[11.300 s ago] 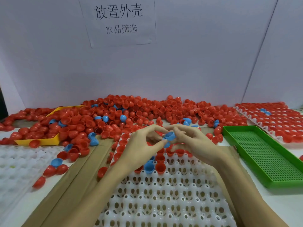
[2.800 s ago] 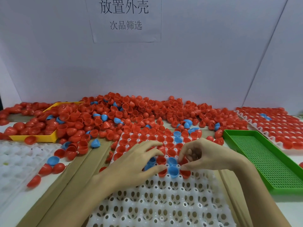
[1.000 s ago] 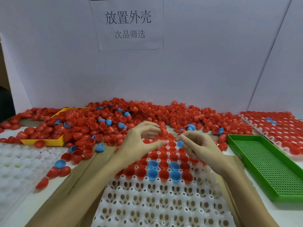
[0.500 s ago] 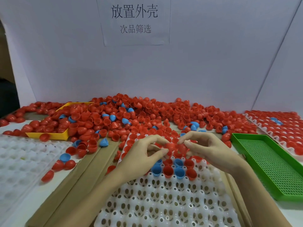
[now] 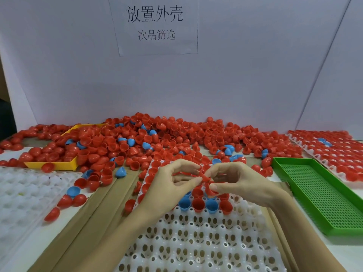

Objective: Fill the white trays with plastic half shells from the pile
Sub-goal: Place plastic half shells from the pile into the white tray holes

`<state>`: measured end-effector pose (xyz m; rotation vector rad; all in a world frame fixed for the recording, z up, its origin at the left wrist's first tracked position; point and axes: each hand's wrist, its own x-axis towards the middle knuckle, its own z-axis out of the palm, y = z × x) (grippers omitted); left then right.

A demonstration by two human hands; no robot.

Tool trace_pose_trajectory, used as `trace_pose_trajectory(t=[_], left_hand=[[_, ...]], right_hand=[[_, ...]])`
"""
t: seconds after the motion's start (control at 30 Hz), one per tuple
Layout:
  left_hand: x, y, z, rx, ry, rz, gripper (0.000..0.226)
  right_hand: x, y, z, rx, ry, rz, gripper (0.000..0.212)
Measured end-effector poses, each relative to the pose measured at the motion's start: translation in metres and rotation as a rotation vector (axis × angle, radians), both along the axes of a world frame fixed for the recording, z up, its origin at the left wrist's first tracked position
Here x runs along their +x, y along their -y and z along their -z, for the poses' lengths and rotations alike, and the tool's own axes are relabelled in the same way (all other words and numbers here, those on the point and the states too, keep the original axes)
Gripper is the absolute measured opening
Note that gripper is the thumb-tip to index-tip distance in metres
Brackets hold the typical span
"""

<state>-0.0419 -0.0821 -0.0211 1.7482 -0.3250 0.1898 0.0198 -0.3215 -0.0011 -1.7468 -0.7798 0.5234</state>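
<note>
A white tray (image 5: 198,242) with round pockets lies in front of me; its far rows hold red and blue half shells, the near rows are bare. Above the filled rows my left hand (image 5: 169,185) and my right hand (image 5: 239,183) meet, both pinching red half shells (image 5: 205,176) between thumb and fingertips. My right hand also holds a red shell (image 5: 213,191) lower down. The big pile of red and blue half shells (image 5: 157,142) spreads across the back of the table.
A green perforated tray (image 5: 318,195) sits at the right. Behind it lies a white tray full of red shells (image 5: 334,152). A yellow bin (image 5: 59,165) stands at the left in the pile. Another white tray (image 5: 23,195) lies at the left. Loose shells (image 5: 74,197) lie on cardboard.
Both hands have lifted slightly off the tray and come together, now pinching red shells between them. The filled rows are as before.
</note>
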Motion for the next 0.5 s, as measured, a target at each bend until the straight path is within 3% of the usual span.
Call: trace_pose_trajectory(t=[0.13,0.2,0.37,0.5], left_hand=[[-0.003,-0.004,-0.001,0.361,0.158,-0.011,0.033],[-0.008,-0.002,-0.004,0.518,0.221,0.078,0.031],[-0.029,0.016,-0.009,0.61,0.18,0.474,0.031],[-0.038,0.023,-0.005,0.719,0.199,0.598,0.033]], right_hand=[[0.002,0.017,-0.009,-0.078,0.05,0.075,0.016],[0.003,0.029,-0.012,-0.147,0.096,0.161,0.015],[0.005,0.054,-0.016,-0.284,-0.006,0.125,0.022],[0.005,0.058,-0.016,-0.409,-0.021,0.07,0.022]])
